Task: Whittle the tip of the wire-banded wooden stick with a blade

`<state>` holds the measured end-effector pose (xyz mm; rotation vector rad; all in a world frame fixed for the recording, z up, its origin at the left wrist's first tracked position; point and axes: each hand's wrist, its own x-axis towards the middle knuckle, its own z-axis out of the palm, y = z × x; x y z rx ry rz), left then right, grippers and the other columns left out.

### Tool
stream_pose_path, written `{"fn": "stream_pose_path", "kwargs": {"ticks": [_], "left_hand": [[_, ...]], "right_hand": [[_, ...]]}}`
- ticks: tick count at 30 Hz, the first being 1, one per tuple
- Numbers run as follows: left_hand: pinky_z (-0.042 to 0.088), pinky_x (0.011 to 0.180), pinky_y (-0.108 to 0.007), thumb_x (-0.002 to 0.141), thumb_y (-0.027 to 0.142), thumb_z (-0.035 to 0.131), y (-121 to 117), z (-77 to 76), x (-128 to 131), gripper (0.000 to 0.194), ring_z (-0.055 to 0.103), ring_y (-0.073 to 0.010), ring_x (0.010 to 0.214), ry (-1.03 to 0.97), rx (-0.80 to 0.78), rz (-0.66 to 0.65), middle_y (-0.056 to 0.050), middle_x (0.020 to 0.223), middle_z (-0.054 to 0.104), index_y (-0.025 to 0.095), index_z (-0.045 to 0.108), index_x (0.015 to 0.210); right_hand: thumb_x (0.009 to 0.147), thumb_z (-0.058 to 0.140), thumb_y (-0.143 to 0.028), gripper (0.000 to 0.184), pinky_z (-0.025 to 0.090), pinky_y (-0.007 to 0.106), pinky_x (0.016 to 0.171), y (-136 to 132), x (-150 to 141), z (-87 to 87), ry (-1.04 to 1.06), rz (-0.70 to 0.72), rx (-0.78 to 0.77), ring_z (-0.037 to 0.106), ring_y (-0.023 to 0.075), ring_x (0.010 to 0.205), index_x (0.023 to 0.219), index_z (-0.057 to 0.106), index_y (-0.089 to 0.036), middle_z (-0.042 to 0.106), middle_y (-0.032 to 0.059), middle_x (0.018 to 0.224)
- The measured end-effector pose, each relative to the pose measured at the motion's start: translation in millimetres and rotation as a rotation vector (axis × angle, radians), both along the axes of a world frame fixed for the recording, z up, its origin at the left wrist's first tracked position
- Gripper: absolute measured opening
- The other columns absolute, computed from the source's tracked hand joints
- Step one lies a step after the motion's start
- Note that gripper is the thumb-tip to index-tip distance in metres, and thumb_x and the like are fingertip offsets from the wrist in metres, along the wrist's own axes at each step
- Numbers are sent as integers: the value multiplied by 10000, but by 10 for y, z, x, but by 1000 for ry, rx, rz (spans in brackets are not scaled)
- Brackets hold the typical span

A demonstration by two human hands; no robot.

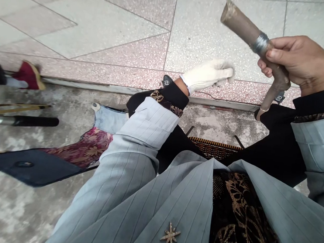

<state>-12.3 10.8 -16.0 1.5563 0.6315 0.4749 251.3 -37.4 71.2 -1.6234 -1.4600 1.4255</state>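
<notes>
My right hand [299,60], bare, grips a brown, crooked stick-like piece [241,25] at the right. Its thick upper end looks hollow or cut flat, and a band of silvery wire [261,43] wraps it just above my thumb. Below my hand, the thinner end bends down towards my right knee. My left hand [209,75] wears a white knitted glove and hangs above the pink tile edge, apart from the stick. Its fingers are curled together; the palm faces away, hiding whatever may be inside. Below the gloved hand lie my dark trouser leg and shoe [167,80].
A woven seat [212,148] shows beneath my legs. To the left stands a folding chair with patchwork fabric [90,146]. A black-handled tool [34,121] lies near another person's red shoe [29,76]. A tiled step [111,84] edges the concrete floor.
</notes>
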Motion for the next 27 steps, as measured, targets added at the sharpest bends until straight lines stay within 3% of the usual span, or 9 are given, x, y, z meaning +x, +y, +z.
{"fn": "stream_pose_path", "kwargs": {"ticks": [3,6,9,15,17,20,23,27], "left_hand": [[349,624,-317,1069,272,629,-28,-3,24,252,476,-118,616,113,46,-22,-11,741,631,196,714,844],[388,646,-320,1009,266,683,-74,56,52,201,520,-139,619,267,132,-42,0,695,619,200,732,825],[413,679,-309,974,250,696,-96,97,75,167,556,-153,671,333,205,-47,-3,708,619,196,723,818],[410,739,-293,942,226,692,-60,97,78,157,579,-165,768,351,302,-83,-1,738,627,202,706,787],[403,743,-287,947,226,686,-55,104,70,164,583,-164,778,365,318,-95,3,736,625,201,715,788],[405,772,-290,995,235,676,-61,127,47,194,577,-161,792,364,342,-135,0,760,635,193,738,816],[408,762,-289,1023,199,664,-61,154,16,162,546,-139,777,358,262,-142,-1,828,655,183,736,878],[386,660,-280,1070,160,574,-38,179,-27,210,455,-105,662,284,13,-56,16,766,573,193,636,873]], "right_hand": [[1042,764,-265,126,488,355,767,28,-102,-30,-95,-144,7,571,174,787,926,775,-216,670,51,886],[1015,771,-191,91,488,388,847,62,-172,-54,-327,-139,8,556,176,768,927,754,-205,646,39,820],[1005,780,-232,35,472,421,868,93,-169,-104,-590,-32,30,570,200,805,1022,767,-204,649,42,825],[998,748,-430,293,465,467,881,207,-30,-332,-849,358,-1,604,251,925,1138,826,-186,767,145,1122],[970,768,-487,324,499,502,896,245,7,-386,-850,489,-38,652,299,950,1127,852,-215,799,155,1167],[886,869,-549,326,553,546,988,256,31,-388,-714,630,-118,726,355,1037,1082,889,-289,840,98,1162],[901,884,-530,312,551,505,1065,211,53,-290,-494,741,-212,748,313,1107,1059,902,-261,859,78,1154],[859,905,-443,266,568,374,789,88,127,-77,-254,639,-261,708,214,872,1029,885,-239,805,27,927]]}}
